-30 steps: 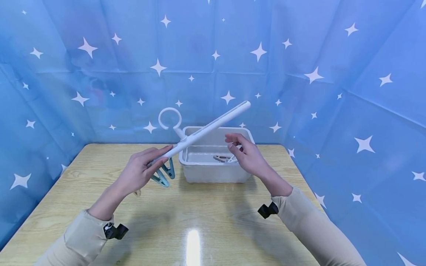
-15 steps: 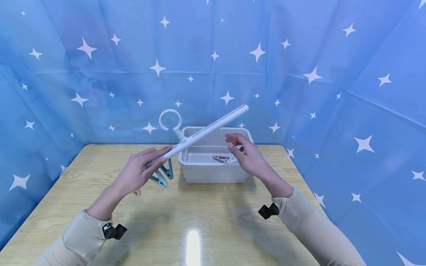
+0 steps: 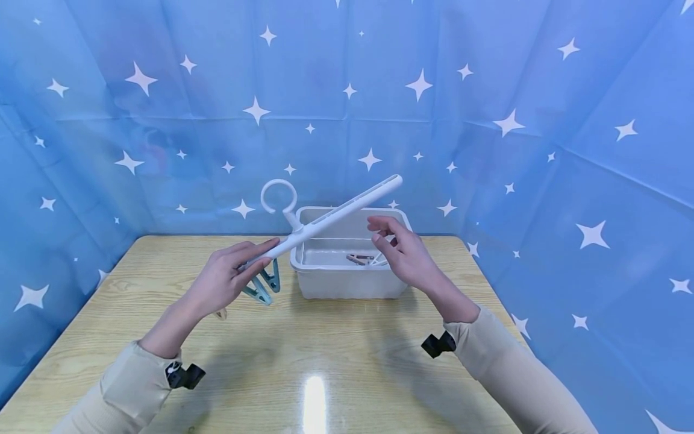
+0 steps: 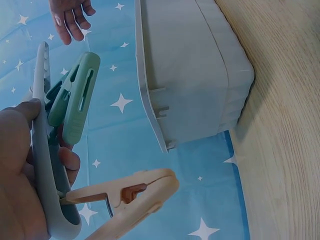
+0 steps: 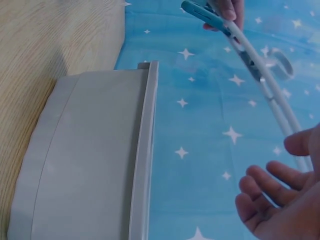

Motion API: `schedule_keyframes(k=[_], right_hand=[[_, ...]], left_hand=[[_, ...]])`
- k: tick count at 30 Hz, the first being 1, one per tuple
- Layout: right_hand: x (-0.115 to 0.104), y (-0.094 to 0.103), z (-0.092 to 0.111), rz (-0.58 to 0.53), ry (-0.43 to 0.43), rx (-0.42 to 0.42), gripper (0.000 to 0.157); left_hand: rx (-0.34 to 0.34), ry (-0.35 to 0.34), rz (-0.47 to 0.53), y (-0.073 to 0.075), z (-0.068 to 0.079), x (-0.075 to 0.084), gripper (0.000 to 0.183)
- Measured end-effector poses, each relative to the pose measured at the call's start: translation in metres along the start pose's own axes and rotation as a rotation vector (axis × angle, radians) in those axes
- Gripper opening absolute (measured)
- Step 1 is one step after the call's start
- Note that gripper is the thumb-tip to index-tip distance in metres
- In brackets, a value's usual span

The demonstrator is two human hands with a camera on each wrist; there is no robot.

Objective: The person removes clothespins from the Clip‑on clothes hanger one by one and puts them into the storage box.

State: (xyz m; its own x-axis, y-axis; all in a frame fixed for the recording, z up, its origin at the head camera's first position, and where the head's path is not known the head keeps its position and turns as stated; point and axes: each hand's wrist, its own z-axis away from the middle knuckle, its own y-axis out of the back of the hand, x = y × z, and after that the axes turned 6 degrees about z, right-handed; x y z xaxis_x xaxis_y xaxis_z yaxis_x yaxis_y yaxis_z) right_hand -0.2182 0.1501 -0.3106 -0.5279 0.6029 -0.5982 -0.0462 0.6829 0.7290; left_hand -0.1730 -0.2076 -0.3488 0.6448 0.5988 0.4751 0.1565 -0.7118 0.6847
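My left hand [image 3: 225, 278] pinches one end of a white clip hanger [image 3: 338, 213], a slotted bar with a ring hook. The bar slants up to the right, held above the table. Teal clothespins [image 3: 258, 293] hang under it near my fingers. In the left wrist view a beige clothespin [image 4: 135, 195] hangs at the bar's near end, with green clothespins [image 4: 80, 102] farther along. My right hand [image 3: 402, 253], fingers loosely bent with nothing in them, hovers over the right side of a grey-white bin [image 3: 352, 284]. Inside the bin lie a brownish clothespin [image 3: 359, 259] and a white one [image 3: 378, 260], partly hidden.
The bin stands toward the back of a wood-grain table [image 3: 325, 343]. Behind and beside the table hangs a blue curtain [image 3: 320, 66] with white stars. The hanger's raised end passes over the bin's back rim in the head view.
The hanger's raised right end has dipped slightly, and the clothespins under it have shifted a little left. Both hands stay nearly where they were.
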Motion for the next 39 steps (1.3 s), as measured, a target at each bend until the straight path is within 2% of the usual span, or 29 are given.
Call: schedule_keyframes(k=[20,39], right_hand=[[-0.008,0.006,0.002,-0.009,0.033,0.037,0.040],[-0.017,0.014,0.008,-0.014,0.078,0.091,0.038]], left_hand=[[-0.030,0.013,-0.039,0.004,-0.005,0.002,0.042],[-0.074,0.023,-0.028,0.003,-0.004,0.002,0.041]])
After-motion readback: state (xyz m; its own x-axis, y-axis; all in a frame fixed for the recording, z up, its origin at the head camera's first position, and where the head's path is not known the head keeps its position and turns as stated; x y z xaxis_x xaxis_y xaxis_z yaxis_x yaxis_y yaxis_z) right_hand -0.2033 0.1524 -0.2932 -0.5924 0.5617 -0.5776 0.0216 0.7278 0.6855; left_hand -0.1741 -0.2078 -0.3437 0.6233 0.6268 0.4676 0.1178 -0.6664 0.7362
